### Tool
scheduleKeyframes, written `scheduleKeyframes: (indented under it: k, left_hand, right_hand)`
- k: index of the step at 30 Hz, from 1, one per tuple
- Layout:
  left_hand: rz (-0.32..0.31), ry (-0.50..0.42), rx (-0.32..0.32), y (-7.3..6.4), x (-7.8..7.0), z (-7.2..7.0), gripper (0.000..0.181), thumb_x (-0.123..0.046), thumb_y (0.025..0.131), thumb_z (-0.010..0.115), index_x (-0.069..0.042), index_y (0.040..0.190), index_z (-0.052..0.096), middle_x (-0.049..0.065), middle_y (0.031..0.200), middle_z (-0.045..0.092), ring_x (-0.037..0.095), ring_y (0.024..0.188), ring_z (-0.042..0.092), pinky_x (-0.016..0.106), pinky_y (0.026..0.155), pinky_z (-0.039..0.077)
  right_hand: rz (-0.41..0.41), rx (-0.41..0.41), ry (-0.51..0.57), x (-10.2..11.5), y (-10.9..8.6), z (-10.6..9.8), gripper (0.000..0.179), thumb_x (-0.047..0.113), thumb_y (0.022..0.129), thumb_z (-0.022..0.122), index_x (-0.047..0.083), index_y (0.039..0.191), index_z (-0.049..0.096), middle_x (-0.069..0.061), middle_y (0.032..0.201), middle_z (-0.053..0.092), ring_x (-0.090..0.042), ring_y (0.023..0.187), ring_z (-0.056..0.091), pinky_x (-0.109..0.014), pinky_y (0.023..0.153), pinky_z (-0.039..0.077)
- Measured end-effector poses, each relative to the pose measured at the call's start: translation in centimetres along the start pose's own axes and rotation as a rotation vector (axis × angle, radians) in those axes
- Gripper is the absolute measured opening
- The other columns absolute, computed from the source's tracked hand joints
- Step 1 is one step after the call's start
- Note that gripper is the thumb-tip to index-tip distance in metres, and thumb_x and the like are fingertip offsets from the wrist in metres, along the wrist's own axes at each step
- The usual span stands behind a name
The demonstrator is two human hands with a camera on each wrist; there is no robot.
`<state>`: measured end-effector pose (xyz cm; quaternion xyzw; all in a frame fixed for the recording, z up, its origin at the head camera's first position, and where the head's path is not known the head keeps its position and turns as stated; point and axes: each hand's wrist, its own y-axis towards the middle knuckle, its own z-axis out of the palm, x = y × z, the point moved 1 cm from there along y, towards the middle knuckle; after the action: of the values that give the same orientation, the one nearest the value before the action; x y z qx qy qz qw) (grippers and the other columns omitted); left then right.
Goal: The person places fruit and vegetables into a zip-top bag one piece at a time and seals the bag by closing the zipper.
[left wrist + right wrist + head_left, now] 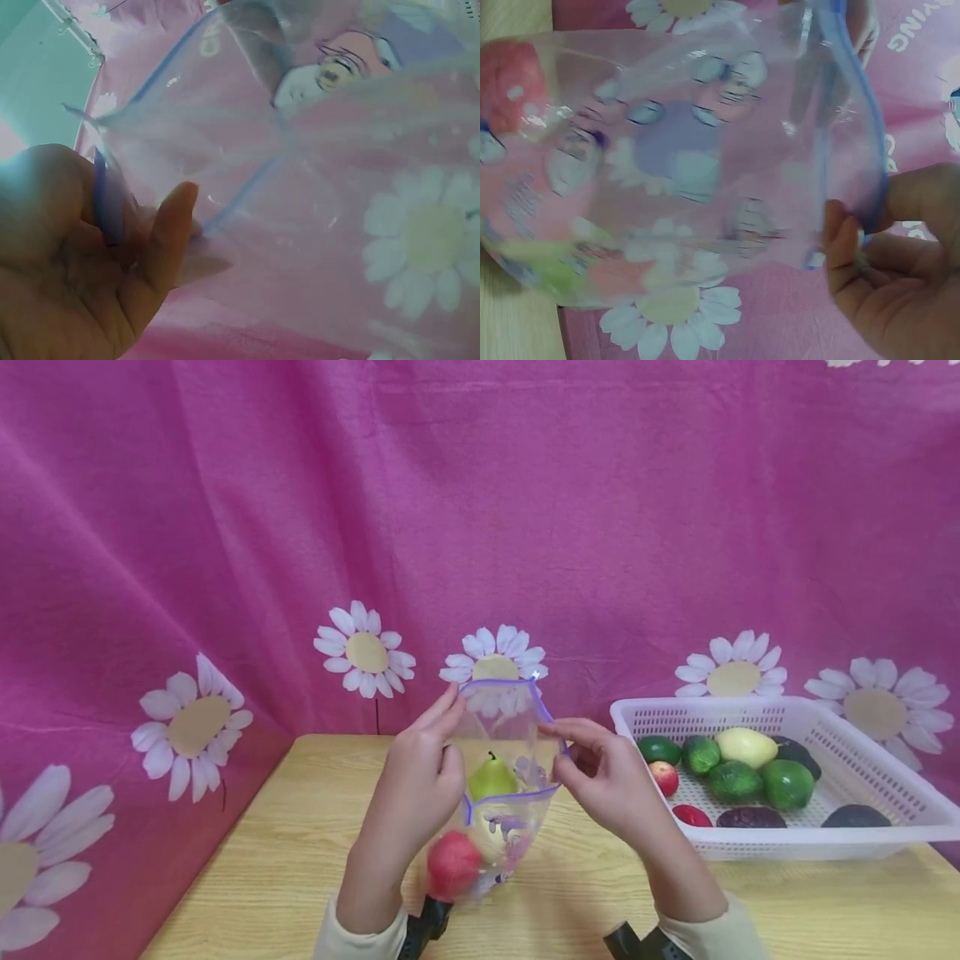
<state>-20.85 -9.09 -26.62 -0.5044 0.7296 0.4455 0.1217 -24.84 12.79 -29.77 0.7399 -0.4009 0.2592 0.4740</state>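
A clear zip bag (517,827) with a blue-purple rim and cartoon prints hangs upright over the table, its mouth spread apart. My left hand (422,777) pinches the left side of the rim; the left wrist view shows that thumb (174,225) against the plastic. On the opposite side, my right hand (611,777) pinches the rim between thumb and curled fingers, also seen in the right wrist view. Inside the bag are a green pear (492,778) and, low on the left, a round red fruit (453,866). Prints and glare partly hide the contents.
A white plastic basket (885,842) stands on the wooden table (285,860) at the right. It holds a pale yellow fruit (746,747), several green ones (735,782), dark ones and small red ones. A pink flowered cloth (600,527) hangs behind.
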Motion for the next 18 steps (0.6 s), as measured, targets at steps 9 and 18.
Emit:
scheduleKeyframes:
  k: [9, 18]
  left_hand:
    - [-0.006, -0.017, 0.118, -0.04, -0.01, 0.57, 0.054, 0.004, 0.093, 0.051, 0.002, 0.147, 0.048, 0.008, 0.163, 0.034, 0.006, 0.042, 0.029, 0.02, 0.043, 0.034]
    - [0.014, 0.001, 0.019, 0.48, 0.65, 0.62, 0.052, 0.004, 0.098, 0.046, 0.006, 0.149, 0.043, 0.012, 0.164, 0.03, 0.028, 0.121, 0.061, 0.025, 0.055, 0.049]
  right_hand:
    - [-0.024, 0.003, 0.084, -0.18, 0.04, 0.38, 0.051, -0.011, 0.086, 0.059, -0.006, 0.137, 0.059, -0.018, 0.133, 0.058, -0.011, 0.074, 0.058, -0.021, 0.061, 0.05]
    - [-0.033, 0.022, 0.136, -0.85, 0.19, 0.58, 0.051, -0.009, 0.089, 0.061, -0.008, 0.14, 0.055, -0.022, 0.135, 0.056, -0.01, 0.074, 0.062, -0.021, 0.059, 0.049]
